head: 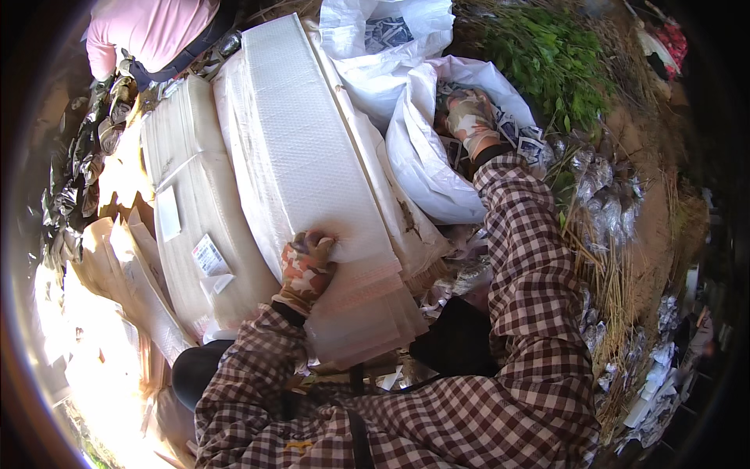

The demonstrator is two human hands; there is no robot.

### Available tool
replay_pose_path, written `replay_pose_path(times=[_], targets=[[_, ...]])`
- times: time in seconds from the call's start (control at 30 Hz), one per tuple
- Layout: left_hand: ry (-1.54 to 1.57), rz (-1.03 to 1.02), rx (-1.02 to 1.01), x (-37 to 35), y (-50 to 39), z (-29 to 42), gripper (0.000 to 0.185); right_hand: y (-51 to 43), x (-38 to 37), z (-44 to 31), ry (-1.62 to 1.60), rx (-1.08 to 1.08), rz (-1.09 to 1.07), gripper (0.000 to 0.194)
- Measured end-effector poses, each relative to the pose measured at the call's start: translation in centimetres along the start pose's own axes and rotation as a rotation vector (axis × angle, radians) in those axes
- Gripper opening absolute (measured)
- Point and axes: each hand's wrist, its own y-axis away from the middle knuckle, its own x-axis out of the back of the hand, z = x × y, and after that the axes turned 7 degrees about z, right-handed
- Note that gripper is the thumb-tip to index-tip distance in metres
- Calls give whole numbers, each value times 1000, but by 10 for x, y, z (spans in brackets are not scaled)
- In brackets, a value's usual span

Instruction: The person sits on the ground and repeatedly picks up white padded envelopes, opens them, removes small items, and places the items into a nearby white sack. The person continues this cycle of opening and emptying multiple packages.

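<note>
My left hand (307, 271), in a camouflage-patterned glove, rests with bent fingers on a long stack of translucent bubble-wrap sheets or bags (328, 170). Whether it pinches the top layer is not clear. The stack's near ends fan out in loose layers below that hand. At the upper right, my right hand (470, 114), gloved alike, reaches into an open white sack (419, 149). Small printed packets (508, 128) lie in the sack around it. Its fingertips are partly hidden, so I cannot see if it holds one.
Another white sack (375, 76) with similar packets stands behind. Left lies a wrapped bundle (196, 205) bearing a printed label. A person in a pink top (149, 35) bends at the upper left. Leafy green branches (551, 64) and plants with plastic-wrapped roots (606, 193) lie to the right.
</note>
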Motion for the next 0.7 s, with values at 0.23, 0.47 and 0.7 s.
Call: replay_pose_path(times=[0.23, 0.47, 0.7], targets=[[-34, 29, -6, -4, 0, 0, 38, -8, -28, -7, 10, 40, 44, 41], [-49, 25, -13, -5, 0, -2, 37, 21, -1, 43, -1121, -9, 453, 27], [-5, 31, -4, -9, -3, -3, 35, 38, -10, 88, -568, -236, 183, 50]])
